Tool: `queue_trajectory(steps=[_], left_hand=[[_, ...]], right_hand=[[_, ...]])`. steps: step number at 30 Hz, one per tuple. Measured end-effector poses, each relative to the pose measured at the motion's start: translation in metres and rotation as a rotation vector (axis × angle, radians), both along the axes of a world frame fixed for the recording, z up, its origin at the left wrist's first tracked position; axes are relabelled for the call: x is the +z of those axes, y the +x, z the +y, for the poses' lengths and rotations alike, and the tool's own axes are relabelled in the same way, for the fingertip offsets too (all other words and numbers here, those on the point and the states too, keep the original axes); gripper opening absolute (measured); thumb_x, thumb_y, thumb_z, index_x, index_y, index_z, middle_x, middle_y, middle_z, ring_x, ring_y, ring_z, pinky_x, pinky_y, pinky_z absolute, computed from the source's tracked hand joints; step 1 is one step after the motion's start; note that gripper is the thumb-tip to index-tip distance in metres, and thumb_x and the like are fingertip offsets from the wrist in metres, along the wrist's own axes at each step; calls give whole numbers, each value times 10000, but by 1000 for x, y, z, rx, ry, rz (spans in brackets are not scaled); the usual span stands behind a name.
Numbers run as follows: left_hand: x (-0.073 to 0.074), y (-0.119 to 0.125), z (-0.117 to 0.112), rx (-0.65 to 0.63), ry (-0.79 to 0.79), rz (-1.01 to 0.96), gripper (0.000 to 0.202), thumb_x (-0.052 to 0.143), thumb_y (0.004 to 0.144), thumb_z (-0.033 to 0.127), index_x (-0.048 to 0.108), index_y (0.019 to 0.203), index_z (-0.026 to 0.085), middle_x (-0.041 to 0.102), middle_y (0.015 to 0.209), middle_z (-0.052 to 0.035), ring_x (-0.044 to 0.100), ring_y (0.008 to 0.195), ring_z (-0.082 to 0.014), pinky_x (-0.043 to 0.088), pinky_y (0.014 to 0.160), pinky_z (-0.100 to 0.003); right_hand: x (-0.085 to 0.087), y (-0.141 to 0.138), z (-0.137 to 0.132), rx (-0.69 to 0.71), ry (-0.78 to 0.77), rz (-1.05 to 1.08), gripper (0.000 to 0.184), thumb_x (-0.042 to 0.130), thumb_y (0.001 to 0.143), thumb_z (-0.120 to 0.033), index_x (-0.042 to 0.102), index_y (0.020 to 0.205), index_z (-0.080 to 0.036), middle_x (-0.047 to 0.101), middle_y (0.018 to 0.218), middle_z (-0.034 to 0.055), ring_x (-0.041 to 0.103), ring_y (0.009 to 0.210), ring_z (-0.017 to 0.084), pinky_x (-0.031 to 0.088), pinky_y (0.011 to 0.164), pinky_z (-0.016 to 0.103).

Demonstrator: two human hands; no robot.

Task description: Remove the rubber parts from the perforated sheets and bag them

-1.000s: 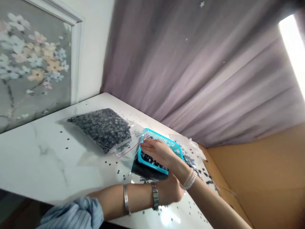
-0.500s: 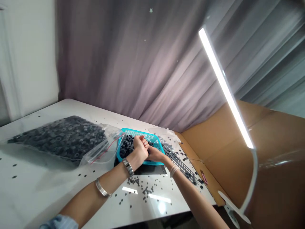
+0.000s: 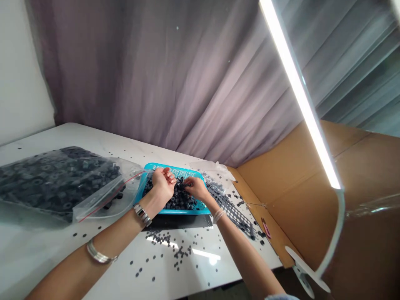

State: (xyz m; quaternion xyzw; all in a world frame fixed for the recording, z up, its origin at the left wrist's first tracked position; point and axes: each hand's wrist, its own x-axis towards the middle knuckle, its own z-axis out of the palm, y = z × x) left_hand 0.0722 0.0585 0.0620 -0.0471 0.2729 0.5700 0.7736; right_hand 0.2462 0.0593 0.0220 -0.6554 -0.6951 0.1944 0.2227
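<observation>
A turquoise plastic basket (image 3: 179,212) holds a heap of small black ring-like pieces (image 3: 178,202). My left hand (image 3: 164,181) is over its left part, palm turned up and fingers curled in; what they enclose is hidden. In the heap to the right, the thumb and fingers of my right hand (image 3: 196,187) pinch a small black piece. Left of the basket lies a clear zip bag (image 3: 59,175) full of similar pieces, its red-striped opening reaching the basket's rim.
A perforated black sheet (image 3: 234,210) lies right of the basket, near crumpled clear plastic (image 3: 218,173). Small black discs (image 3: 183,252) are scattered on the white table (image 3: 115,271). A pink-handled tool (image 3: 265,228) lies by the cardboard (image 3: 312,166), and a lit lamp (image 3: 300,91) leans over the right side.
My hands, together over the basket before, have come apart: the left moved left, the right now reaches into the black pieces. The view has shifted, with the bag now further left.
</observation>
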Motion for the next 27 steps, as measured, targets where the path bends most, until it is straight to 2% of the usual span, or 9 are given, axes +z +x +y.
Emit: queue_trajectory(steps=[3,6,10,12,14,17,20,24,27], left_hand=[[0,-2,1,-28,-12,66,199,395,867,136,517,711,153,416,595,24,402,467,-67,318,383,-175],[-3,-1,2,-99,-38,130,150,415,827,113,558,797,148,542,770,-54,538,630,-104,458,504,-203],[-8,0,6,-225,-48,174,187,481,819,188,595,962,150,583,977,-142,598,856,-216,544,678,-355],[-11,0,7,-297,-37,168,212,485,838,259,588,997,165,586,910,-123,602,837,-245,545,704,-428],[-13,1,7,-356,-16,115,191,470,856,296,580,943,167,572,783,-82,604,760,-237,544,684,-436],[-17,3,7,-305,-29,28,177,420,873,240,547,784,154,572,681,-56,589,652,-181,531,598,-330],[-20,4,8,-228,-52,12,199,395,866,173,559,761,129,617,699,-80,594,630,-162,516,558,-280],[-18,2,11,-203,-49,-33,173,422,847,119,594,853,110,656,800,-103,641,763,-200,564,694,-347],[-9,-1,12,-168,-70,-21,204,414,861,120,609,919,108,666,868,-118,648,846,-217,573,761,-381]], right_hand=[[9,12,5,-33,34,106,193,573,695,-130,651,867,-169,667,868,36,632,606,137,527,483,236],[21,18,6,-57,70,205,165,563,715,-175,629,865,-158,653,862,42,622,610,132,539,476,239],[35,7,0,-57,104,294,193,548,758,-225,615,931,-173,644,915,41,623,721,146,548,539,246],[42,-8,-5,8,132,275,183,546,766,-197,629,929,-190,662,923,29,622,777,150,541,606,253],[49,-25,-10,98,157,199,219,529,768,-141,646,939,-211,679,939,14,617,805,145,525,684,272],[59,-46,-16,272,106,146,296,520,776,-102,659,1003,-231,683,997,18,625,889,158,509,779,299],[70,-51,-20,357,71,164,358,544,778,-96,648,1085,-249,668,1104,21,617,994,178,500,858,326],[79,-36,-23,218,103,247,294,521,843,-154,649,1092,-245,679,1088,23,635,953,167,524,845,329],[77,-26,-22,163,72,255,220,528,862,-203,665,1033,-221,699,1019,30,651,884,159,540,794,320]])
